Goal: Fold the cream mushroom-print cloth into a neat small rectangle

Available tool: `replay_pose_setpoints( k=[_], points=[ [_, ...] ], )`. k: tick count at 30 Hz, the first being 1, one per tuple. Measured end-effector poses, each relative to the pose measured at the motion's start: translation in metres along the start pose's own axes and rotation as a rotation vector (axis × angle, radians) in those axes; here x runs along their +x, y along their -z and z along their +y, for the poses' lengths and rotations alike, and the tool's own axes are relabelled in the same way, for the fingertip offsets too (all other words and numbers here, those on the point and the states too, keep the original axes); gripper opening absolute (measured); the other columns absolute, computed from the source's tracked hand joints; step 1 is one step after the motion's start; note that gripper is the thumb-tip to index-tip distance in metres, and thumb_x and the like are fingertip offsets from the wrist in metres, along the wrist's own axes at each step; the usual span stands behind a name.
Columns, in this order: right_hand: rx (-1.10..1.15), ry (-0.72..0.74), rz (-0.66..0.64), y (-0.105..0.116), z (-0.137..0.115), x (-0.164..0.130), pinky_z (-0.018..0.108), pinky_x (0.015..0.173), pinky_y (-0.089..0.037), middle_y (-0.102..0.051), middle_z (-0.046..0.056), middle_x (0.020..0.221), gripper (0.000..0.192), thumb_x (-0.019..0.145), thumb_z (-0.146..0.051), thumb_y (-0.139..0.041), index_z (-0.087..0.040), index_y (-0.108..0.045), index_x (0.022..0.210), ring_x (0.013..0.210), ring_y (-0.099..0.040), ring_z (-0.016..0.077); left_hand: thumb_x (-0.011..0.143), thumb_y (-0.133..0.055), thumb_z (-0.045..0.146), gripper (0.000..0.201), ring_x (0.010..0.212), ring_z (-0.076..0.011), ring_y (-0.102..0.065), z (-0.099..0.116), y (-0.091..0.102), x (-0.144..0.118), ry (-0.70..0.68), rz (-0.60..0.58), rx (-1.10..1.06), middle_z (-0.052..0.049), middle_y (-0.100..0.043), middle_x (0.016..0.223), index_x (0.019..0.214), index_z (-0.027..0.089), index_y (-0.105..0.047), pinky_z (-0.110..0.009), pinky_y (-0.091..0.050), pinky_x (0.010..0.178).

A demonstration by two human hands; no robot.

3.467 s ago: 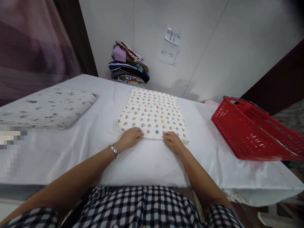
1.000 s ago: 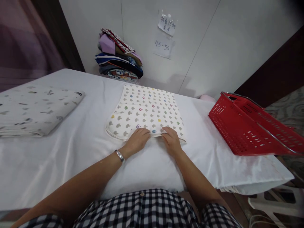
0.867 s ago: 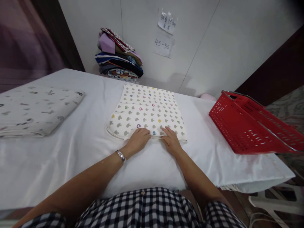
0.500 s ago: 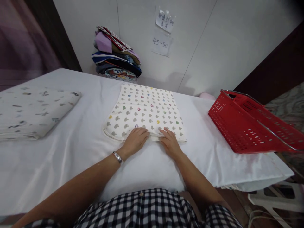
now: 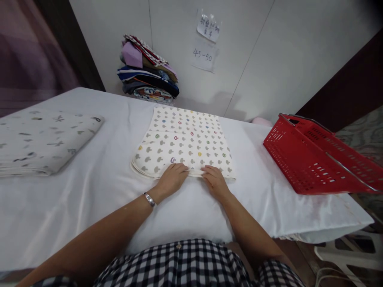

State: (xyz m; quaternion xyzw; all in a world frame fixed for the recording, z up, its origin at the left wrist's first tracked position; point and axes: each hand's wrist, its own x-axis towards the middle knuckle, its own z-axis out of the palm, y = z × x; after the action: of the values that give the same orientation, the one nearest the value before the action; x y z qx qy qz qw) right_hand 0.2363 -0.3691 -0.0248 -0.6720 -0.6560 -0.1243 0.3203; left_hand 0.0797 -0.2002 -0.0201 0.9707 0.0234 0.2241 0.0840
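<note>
A folded white cloth (image 5: 185,139) printed with grey and coloured mushrooms lies flat on the white-covered table. Its layers show along the rounded left corner and the near edge. At that near edge, my left hand (image 5: 172,178) pinches the layers left of centre, fingers on top and the thumb mostly hidden. My right hand (image 5: 216,181) grips the same edge a short way to the right, fingertips over the fabric. Between the two hands a short stretch of the edge is slightly lifted.
Another folded printed cloth (image 5: 44,139) rests on the left of the table. A red plastic basket (image 5: 305,159) with metal handles stands on the right. Behind, a stack of folded fabrics (image 5: 148,73) leans by the wall, near taped paper signs (image 5: 205,56). A white stool (image 5: 350,251) stands below.
Both hands stay at the near edge of the mushroom-print cloth, with only slight finger movement. The whole view has shifted a little.
</note>
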Motion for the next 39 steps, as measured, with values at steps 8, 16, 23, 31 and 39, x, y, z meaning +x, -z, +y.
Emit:
replay_pose_setpoints(
  k=[8, 16, 23, 31, 39],
  points=[
    [-0.020, -0.067, -0.005, -0.004, 0.001, -0.005, 0.038, 0.082, -0.050, -0.066, 0.010, 0.104, 0.021, 0.092, -0.021, -0.045, -0.022, -0.065, 0.097, 0.094, -0.059, 0.0202, 0.088, -0.043, 0.013, 0.025, 0.103, -0.0208, -0.052, 0.002, 0.002, -0.003, -0.015, 0.063, -0.007, -0.007, -0.063, 0.105, 0.092, 0.020, -0.067, -0.038, -0.043, 0.085],
    [-0.099, 0.011, -0.040, 0.000, 0.002, 0.004, 0.039, 0.084, -0.046, -0.064, 0.009, 0.107, 0.022, 0.092, -0.016, -0.043, -0.021, -0.065, 0.091, 0.100, -0.054, 0.0212, 0.089, -0.042, 0.012, 0.024, 0.100, -0.0207, -0.052, -0.001, 0.010, 0.003, -0.081, 0.066, 0.035, -0.006, -0.063, 0.100, 0.081, 0.018, -0.064, -0.038, -0.040, 0.084],
    [-0.179, 0.032, -0.049, 0.009, 0.007, 0.016, 0.035, 0.077, -0.042, -0.063, 0.008, 0.099, 0.023, 0.092, -0.016, -0.043, -0.021, -0.065, 0.092, 0.093, -0.053, 0.0208, 0.088, -0.040, 0.010, 0.025, 0.086, -0.0199, -0.050, -0.004, 0.021, 0.021, -0.078, 0.040, 0.108, -0.006, -0.058, 0.081, 0.073, 0.018, -0.059, -0.038, -0.039, 0.078],
    [-0.180, 0.051, -0.124, 0.002, 0.001, 0.000, 0.033, 0.073, -0.039, -0.066, 0.006, 0.091, 0.019, 0.089, -0.011, -0.047, -0.020, -0.063, 0.087, 0.085, -0.055, 0.0190, 0.088, -0.041, 0.012, 0.024, 0.080, -0.0189, -0.049, 0.000, 0.013, 0.006, -0.105, 0.046, 0.131, -0.005, -0.056, 0.075, 0.070, 0.018, -0.057, -0.037, -0.038, 0.077],
    [-0.218, 0.072, -0.185, -0.008, 0.006, -0.006, 0.032, 0.070, -0.040, -0.066, 0.007, 0.088, 0.021, 0.087, -0.007, -0.045, -0.018, -0.062, 0.090, 0.081, -0.056, 0.0192, 0.087, -0.041, 0.010, 0.021, 0.071, -0.0180, -0.051, 0.000, 0.000, -0.004, -0.072, -0.017, 0.184, -0.004, -0.057, 0.071, 0.073, 0.017, -0.054, -0.034, -0.039, 0.071]
  ],
)
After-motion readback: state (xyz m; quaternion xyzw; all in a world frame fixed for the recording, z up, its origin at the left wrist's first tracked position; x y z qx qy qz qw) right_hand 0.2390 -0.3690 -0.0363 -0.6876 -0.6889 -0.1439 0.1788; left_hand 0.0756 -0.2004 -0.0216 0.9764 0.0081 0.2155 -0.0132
